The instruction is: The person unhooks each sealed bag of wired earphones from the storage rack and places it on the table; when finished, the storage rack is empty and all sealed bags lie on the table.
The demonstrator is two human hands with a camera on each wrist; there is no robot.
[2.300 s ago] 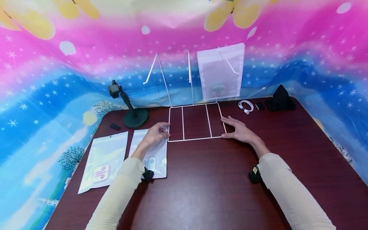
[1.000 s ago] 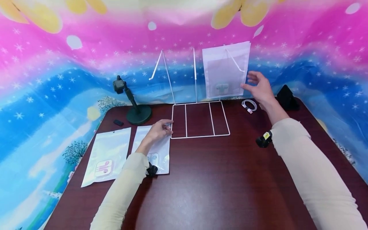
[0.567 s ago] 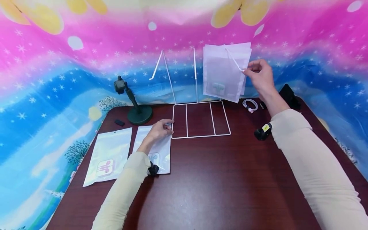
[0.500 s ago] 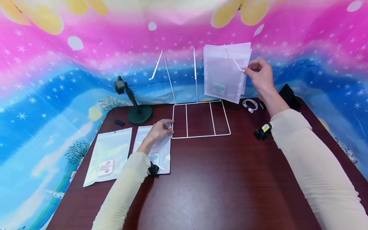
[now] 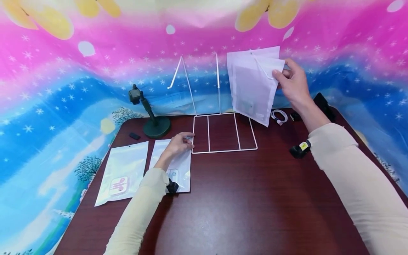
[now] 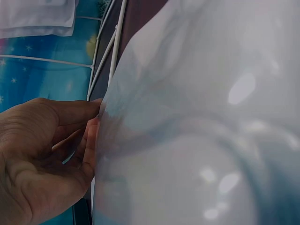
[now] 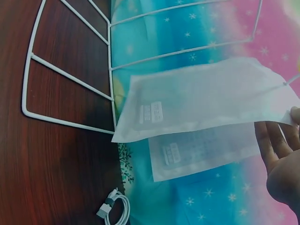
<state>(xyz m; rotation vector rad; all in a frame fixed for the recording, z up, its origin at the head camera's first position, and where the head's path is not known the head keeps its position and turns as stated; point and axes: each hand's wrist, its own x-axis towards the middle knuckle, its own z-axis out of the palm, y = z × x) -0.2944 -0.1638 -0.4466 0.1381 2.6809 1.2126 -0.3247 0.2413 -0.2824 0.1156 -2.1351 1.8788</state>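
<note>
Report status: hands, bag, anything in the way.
Right hand pinching front bag by its top corner. Left hand at wire rack, left edge. Front bag tilted, seemingly on rightmost hook. Second bag close behind.

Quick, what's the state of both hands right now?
Left hand: open, touching the white rack.
Right hand: closed, holding the front white bag.

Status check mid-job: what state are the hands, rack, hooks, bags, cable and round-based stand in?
Wire rack: standing upright
Left hand: touching the rack's left edge
Front bag: on the right hook, tilted
Right hand: pinching the front bag's upper corner
Back bag: hanging behind it
Left hook: bare
Middle hook: bare
Far-left bag: lying flat
Bag beneath left hand: lying face up, partly covered
Cable: coiled
Round-based stand: upright
</note>
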